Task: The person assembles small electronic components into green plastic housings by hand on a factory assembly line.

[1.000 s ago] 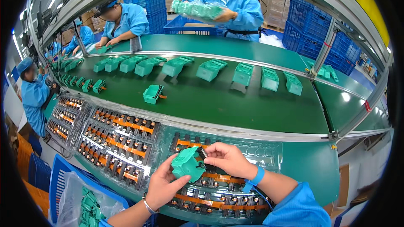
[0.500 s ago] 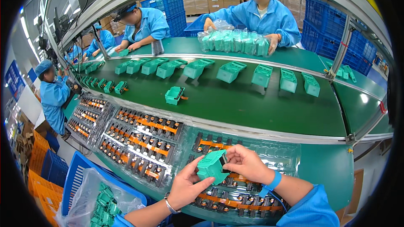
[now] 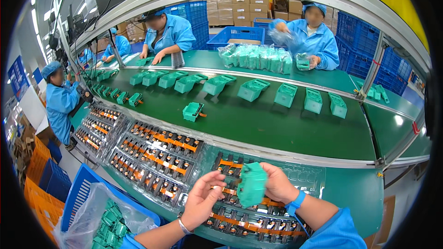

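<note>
A green plastic housing [image 3: 252, 186] is held up over the clear tray in my right hand [image 3: 279, 185], whose fingers close on its right side. The housing looks slightly blurred, and the fingertips behind it are hidden. To its left, my left hand [image 3: 201, 200] is off the part, its fingers bent but apart and holding nothing. Below both hands lies the clear plastic tray [image 3: 310, 171] with rows of black parts joined by orange strips [image 3: 244, 223]. A blue band with a cord circles my right wrist; a metal bangle is on my left.
Beyond the trays runs a green conveyor belt [image 3: 277, 131] carrying several green housings [image 3: 251, 90]. More filled trays [image 3: 154, 161] lie to the left. A blue crate [image 3: 82, 196] holds bagged green parts at lower left. Co-workers stand across the belt, near wrapped green parts [image 3: 258, 59].
My left hand has let go of the green housing and moved left. My right hand has turned the housing. Across the belt, a co-worker has moved from the wrapped stack to lift clear plastic.
</note>
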`<state>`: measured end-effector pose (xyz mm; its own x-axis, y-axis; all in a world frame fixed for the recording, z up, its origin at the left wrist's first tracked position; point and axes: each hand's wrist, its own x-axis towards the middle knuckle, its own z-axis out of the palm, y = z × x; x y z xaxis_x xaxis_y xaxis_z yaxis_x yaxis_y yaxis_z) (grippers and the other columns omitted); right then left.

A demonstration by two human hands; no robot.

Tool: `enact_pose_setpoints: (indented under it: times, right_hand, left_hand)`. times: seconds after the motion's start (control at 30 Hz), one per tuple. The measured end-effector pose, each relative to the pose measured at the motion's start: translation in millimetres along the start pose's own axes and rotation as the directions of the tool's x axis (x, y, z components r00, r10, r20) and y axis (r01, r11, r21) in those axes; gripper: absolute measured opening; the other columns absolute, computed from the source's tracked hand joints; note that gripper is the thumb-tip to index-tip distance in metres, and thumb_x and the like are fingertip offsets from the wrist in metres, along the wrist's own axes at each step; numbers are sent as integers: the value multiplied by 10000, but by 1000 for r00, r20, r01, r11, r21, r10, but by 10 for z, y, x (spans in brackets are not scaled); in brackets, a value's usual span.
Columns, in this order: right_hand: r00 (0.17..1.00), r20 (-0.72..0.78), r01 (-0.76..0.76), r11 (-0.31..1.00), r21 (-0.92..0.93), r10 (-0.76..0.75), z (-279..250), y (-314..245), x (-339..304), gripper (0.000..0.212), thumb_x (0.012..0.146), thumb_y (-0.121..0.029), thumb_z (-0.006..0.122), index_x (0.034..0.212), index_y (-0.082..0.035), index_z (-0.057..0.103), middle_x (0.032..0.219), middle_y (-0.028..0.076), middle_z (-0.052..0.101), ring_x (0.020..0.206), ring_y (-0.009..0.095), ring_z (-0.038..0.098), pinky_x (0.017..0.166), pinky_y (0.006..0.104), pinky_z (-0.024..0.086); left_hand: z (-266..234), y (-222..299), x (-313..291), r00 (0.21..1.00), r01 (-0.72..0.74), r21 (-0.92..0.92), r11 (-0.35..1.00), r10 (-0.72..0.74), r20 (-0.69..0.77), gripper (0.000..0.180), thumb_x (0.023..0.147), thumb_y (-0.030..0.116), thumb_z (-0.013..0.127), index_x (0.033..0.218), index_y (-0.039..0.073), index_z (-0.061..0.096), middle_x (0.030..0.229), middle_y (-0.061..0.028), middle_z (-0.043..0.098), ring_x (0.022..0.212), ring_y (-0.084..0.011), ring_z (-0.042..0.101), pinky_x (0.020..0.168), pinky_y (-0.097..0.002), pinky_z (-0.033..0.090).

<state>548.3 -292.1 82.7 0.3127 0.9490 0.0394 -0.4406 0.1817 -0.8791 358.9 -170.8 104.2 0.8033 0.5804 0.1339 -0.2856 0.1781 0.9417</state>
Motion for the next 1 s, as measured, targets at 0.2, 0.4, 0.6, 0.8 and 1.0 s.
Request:
enact_pose_setpoints:
  times: [0.2, 0.4, 0.6, 0.8, 1.0]
  right_hand:
    - [959, 254, -202, 930, 308, 124, -64, -4, 23, 202, 928, -164, 486, 1049, -14, 546, 983, 136, 608, 892, 252, 628, 773, 379, 538]
    - [923, 362, -215, 955, 205, 130, -1, -20, 60, 197, 882, -167, 552, 976, 5, 574, 963, 146, 614, 916, 268, 622, 794, 363, 529]
    - [907, 298, -286, 955, -83, 297, 46, -55, 16, 188, 855, -117, 599, 1013, -16, 586, 992, 77, 632, 910, 139, 612, 813, 284, 507]
    - [860, 383, -315, 941, -122, 338, -8, 108, -22, 226, 868, -103, 602, 1078, -26, 566, 1010, 20, 614, 912, 88, 580, 817, 253, 478]
    - [821, 467, -346, 937, -50, 328, 39, 52, -33, 229, 873, -127, 613, 1075, -37, 554, 1050, 13, 589, 950, 84, 557, 827, 256, 469]
  left_hand:
    - [40, 61, -99, 980, -34, 188, 982, -4, 197, 360, 922, 56, 503, 1269, 5, 424, 1169, -135, 547, 1040, -189, 562, 822, -303, 485]
    - [63, 154, -23, 953, -233, 390, 891, 130, 273, 322, 865, -10, 560, 1186, 8, 534, 1070, -100, 570, 914, -149, 576, 781, -264, 478]
    - [90, 112, -81, 924, -307, 456, 835, 146, 354, 307, 787, 6, 666, 1089, 45, 626, 968, -84, 589, 812, -145, 559, 743, -268, 473]
    - [17, 119, -84, 910, -279, 452, 847, 82, 407, 250, 769, 57, 688, 1008, 45, 616, 972, -58, 571, 915, -193, 554, 810, -301, 461]
    - [65, -8, -94, 916, -289, 383, 878, 138, 376, 225, 789, 51, 662, 986, 20, 555, 994, -86, 548, 953, -217, 528, 853, -323, 435]
